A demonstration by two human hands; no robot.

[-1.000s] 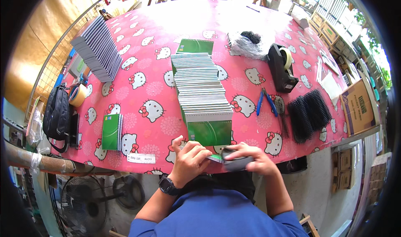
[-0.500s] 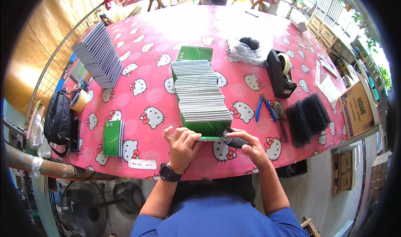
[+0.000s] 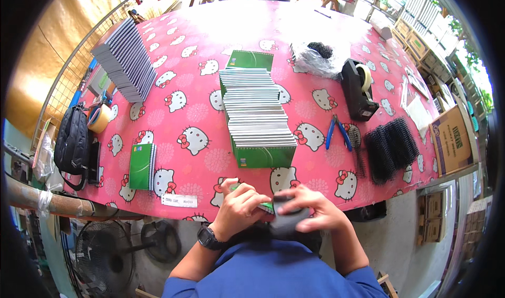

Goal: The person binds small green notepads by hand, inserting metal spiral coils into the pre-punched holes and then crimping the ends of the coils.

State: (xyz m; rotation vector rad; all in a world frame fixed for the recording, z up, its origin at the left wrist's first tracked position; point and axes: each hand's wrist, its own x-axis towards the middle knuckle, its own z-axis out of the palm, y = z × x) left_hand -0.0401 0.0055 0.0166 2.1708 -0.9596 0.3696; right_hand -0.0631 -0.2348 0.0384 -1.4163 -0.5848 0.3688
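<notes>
Close to my body, at the table's near edge, my left hand (image 3: 239,213) is closed on a green notebook (image 3: 267,207), mostly hidden by the fingers. My right hand (image 3: 322,209), blurred by motion, grips a dark grey hand tool (image 3: 288,223) next to the notebook's right end; its exact kind does not show. Just beyond stands a long row of notebooks (image 3: 258,114) on edge, the nearest green cover facing me. One green notebook (image 3: 252,60) lies at its far end. To the left lies a small pile of green spiral notebooks (image 3: 141,166).
A tall notebook stack (image 3: 123,61) stands far left, above a black bag (image 3: 72,140) and a tape roll (image 3: 100,120). On the right are blue-handled pliers (image 3: 338,133), a hairbrush (image 3: 356,140), black binding coils (image 3: 392,151), a tape dispenser (image 3: 356,95) and a cardboard box (image 3: 452,140).
Both hands have drawn back toward my body with the notebook and the dark tool, away from the row. The right hand has turned over the tool. The view has shifted slightly.
</notes>
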